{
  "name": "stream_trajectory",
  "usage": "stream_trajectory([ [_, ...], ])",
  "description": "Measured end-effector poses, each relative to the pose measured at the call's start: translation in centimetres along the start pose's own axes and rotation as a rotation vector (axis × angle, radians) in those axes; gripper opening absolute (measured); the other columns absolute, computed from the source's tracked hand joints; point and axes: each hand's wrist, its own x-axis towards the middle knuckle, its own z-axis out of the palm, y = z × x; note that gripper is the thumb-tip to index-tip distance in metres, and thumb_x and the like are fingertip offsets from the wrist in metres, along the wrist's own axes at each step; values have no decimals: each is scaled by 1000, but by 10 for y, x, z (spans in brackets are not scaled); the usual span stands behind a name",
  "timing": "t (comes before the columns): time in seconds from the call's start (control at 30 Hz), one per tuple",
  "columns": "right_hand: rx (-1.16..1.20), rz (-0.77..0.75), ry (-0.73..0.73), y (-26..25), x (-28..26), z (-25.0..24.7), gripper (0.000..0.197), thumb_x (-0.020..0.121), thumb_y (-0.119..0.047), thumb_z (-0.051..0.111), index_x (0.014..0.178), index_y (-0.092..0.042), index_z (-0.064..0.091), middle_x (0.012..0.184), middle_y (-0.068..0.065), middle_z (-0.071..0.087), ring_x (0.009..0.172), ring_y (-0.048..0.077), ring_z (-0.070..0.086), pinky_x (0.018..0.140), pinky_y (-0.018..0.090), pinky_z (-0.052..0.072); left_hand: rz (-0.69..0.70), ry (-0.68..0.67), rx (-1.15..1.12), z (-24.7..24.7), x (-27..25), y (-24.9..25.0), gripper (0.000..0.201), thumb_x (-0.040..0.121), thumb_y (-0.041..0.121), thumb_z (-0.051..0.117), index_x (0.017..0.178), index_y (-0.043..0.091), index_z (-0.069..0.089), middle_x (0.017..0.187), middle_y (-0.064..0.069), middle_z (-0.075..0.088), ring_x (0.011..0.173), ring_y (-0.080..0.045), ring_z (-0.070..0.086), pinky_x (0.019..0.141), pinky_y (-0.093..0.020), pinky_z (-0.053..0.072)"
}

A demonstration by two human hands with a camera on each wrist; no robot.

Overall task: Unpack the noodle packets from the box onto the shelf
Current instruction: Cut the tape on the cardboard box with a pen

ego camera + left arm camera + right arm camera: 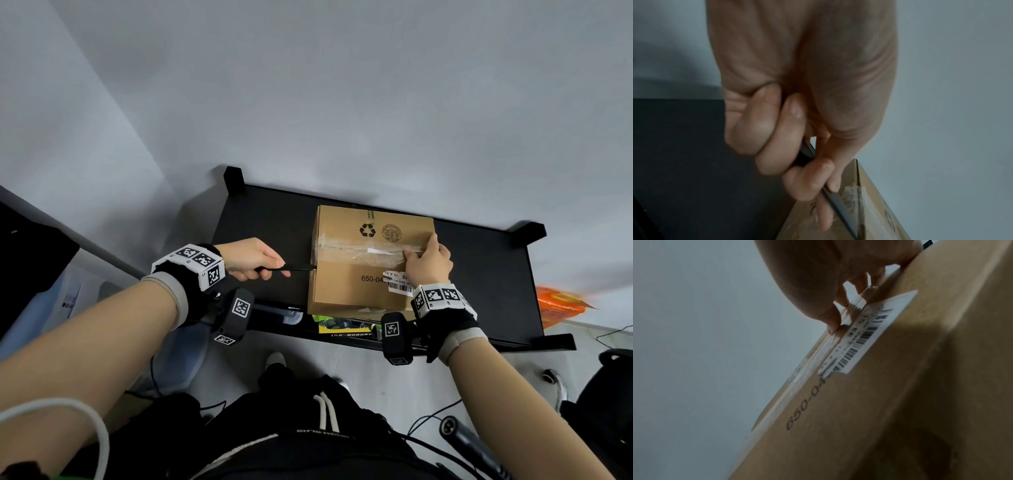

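Observation:
A brown cardboard box [356, 287] sealed with clear tape [346, 245] stands on the black shelf top [267, 222]. My left hand [257, 260] grips a thin black knife [298, 269]; its tip touches the box's left edge at the tape seam. In the left wrist view the fingers [777, 146] curl round the knife [840, 209] beside the box [890, 224]. My right hand [424, 260] rests on the box top near its right edge, fingertips pressing on the tape. The right wrist view shows that hand [818, 288] above the barcode label [865, 335]. No noodle packets show.
A grey wall stands right behind the shelf. A green and yellow packet [342, 325] lies on a lower level under the box. An orange packet [558, 305] sits off the shelf's right end. Cables [428, 421] lie on the floor by my legs.

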Motion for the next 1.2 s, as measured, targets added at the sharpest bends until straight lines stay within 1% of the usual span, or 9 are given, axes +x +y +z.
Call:
stream_trajectory([
  [0.17, 19, -12, -3, 1, 0, -3, 65, 94, -26, 46, 149, -18, 14, 155, 9, 19, 139, 33, 21, 112, 52, 25, 11, 39, -104, -12, -7, 3, 29, 98, 27, 42, 99, 13, 68, 51, 5, 39, 31, -2, 20, 31, -12, 13],
  [0.3, 67, -25, -2, 0, -1, -9, 67, 92, -27, 52, 148, -15, 19, 154, 12, 21, 139, 34, 22, 111, 49, 25, 80, 251, -229, -27, -5, 9, 43, 101, 32, 33, 90, 8, 67, 46, 5, 33, 27, -2, 19, 29, -11, 13],
  [0.4, 84, -50, 92, -3, -2, -13, 63, 89, -27, 56, 144, -12, 29, 151, 12, 28, 136, 33, 27, 108, 49, 30, 171, 370, -265, -25, -1, 22, 38, 101, 31, 33, 84, 11, 61, 54, 2, 32, 31, -2, 23, 31, -13, 17],
  [0.57, 279, -309, 249, -19, -7, -22, 40, 87, -11, 53, 126, -8, 50, 131, 10, 53, 120, 25, 50, 98, 34, 41, 270, 310, -389, -6, 4, 54, 22, 99, 34, 38, 87, 19, 50, 59, 1, 32, 36, -4, 23, 32, -11, 16],
  [0.63, 374, -394, 171, -28, -10, -26, 32, 87, -11, 51, 120, -13, 54, 111, 1, 65, 105, 18, 61, 87, 27, 47, 286, 262, -363, 2, 7, 69, 21, 100, 32, 37, 93, 20, 52, 58, 2, 29, 34, -3, 19, 32, -10, 12],
  [0.73, 406, -477, 17, -40, -17, -26, 23, 88, -19, 52, 109, -22, 59, 91, -4, 71, 83, 14, 68, 78, 32, 55, 325, 203, -406, 16, 11, 88, 20, 101, 22, 35, 97, 17, 54, 58, 2, 28, 33, -2, 19, 30, -10, 12],
  [1.0, 433, -462, -472, -52, -36, -22, 22, 97, -18, 43, 99, -8, 62, 75, 0, 66, 63, 14, 63, 65, 25, 50, 320, 159, -619, 56, 26, 117, 34, 97, -5, 29, 122, 9, 48, 78, -3, 42, 46, -6, 36, 32, -12, 20],
  [1.1, 428, -419, -544, -49, -42, -27, 25, 98, -29, 41, 82, -18, 58, 72, 5, 65, 58, 15, 61, 57, 24, 48, 328, 103, -622, 68, 29, 124, 43, 93, -12, 26, 127, 5, 47, 79, -5, 45, 57, -10, 36, 34, -12, 23],
  [1.2, 431, -354, -545, -45, -40, -33, 29, 97, -36, 40, 87, -14, 57, 67, 4, 63, 54, 17, 59, 49, 23, 48, 353, 94, -650, 81, 31, 131, 45, 94, -11, 28, 132, 6, 45, 82, -5, 48, 60, -11, 42, 39, -15, 29],
])
